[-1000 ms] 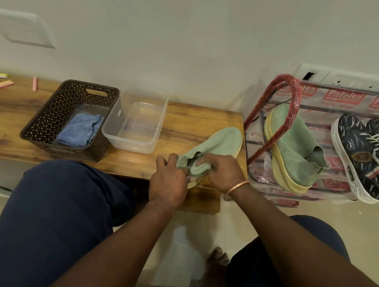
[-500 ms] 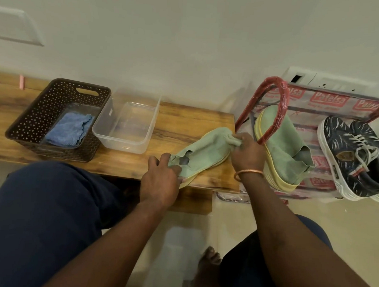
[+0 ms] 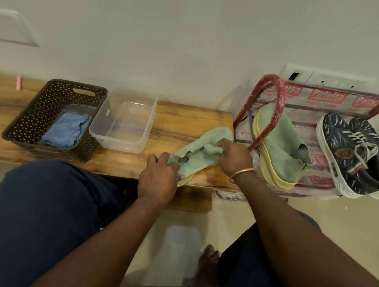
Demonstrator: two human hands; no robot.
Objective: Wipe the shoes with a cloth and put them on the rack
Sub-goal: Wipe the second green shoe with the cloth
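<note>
While the green shoe (image 3: 196,153) lies on the counter (image 3: 181,121) near its edge, the left hand (image 3: 158,176) grips its heel end and the right hand (image 3: 233,160) presses a bunched green cloth (image 3: 211,148) on it, fingers (image 3: 223,144) curled round the cloth. Its twin (image 3: 280,146) and two dark shoes (image 3: 355,152) sit on the rack (image 3: 281,97) already. Only this shoe seems left.

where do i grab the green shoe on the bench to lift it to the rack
Probably the heel collar of the green shoe, from the near side: its opening lies toward the person, the soft rim gives an edge to pinch, and the toe points at the rack.
</note>
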